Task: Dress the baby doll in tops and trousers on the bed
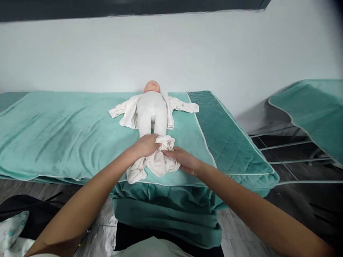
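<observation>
A baby doll (pixel 151 107) with a soft white body lies on its back on the bed, its head toward the wall. A white patterned baby jacket (pixel 130 116) is spread open under it, with an arm in each sleeve. Bunched at the doll's feet are white patterned baby pants (pixel 159 165). My left hand (pixel 147 144) is closed on the upper part of the pants, beside the doll's lower legs. From the other side my right hand (pixel 186 159) grips the gathered cloth, thumb on top. The doll's feet are hidden by my left hand and the fabric.
A green velvety cover (pixel 66 135) with white piping lies over the bed, beside a darker quilted part (pixel 227 132). A white wall (pixel 171 53) stands behind. To the right are metal rails (pixel 289 145) and another green cover (pixel 316 110). A black bag (pixel 34 214) sits at lower left.
</observation>
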### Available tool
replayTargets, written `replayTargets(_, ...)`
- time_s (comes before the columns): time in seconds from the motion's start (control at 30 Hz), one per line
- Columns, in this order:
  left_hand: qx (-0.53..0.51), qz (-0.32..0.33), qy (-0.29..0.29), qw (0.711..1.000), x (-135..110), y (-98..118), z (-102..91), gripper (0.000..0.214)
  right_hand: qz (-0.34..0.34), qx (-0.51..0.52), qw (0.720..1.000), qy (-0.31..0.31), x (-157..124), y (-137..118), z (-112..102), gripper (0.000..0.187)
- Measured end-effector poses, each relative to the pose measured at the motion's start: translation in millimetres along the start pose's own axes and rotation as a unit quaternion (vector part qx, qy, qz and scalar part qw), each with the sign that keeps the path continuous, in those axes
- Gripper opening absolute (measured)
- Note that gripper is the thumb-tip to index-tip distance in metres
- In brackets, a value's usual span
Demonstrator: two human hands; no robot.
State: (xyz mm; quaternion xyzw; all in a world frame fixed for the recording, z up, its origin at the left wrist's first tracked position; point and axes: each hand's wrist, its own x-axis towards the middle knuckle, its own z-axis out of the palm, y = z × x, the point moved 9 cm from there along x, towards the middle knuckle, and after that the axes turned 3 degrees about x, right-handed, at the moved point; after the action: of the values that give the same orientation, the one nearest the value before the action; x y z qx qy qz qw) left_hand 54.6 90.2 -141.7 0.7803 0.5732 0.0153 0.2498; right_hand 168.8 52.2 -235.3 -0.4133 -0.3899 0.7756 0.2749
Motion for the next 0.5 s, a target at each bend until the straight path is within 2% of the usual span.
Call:
replayTargets(0.13,0.072,-0.027,-0.045,0.996,-5,11,7.7,0.038,-0.071,-0.167,0.979,0.089,10,-6,-23,0.053)
replayTargets(0.27,0.082,-0.02,-0.072,0.994,-2,16,9.6,0.038,-0.092,-0.232,0.964,0.097,15,-12,-27,0.058)
replayTargets(0.37,0.015,0.005,-0.059,0.998,2,12,7.5,0.036,-0.125,-0.227,0.961,0.099,11,-17,-22,0.06)
replayTargets(0.5,-0.135,0.026,-0.006,0.991,2,0,2.2,0.03,-0.161,-0.23,0.951,0.127,1,-22,-18,0.054)
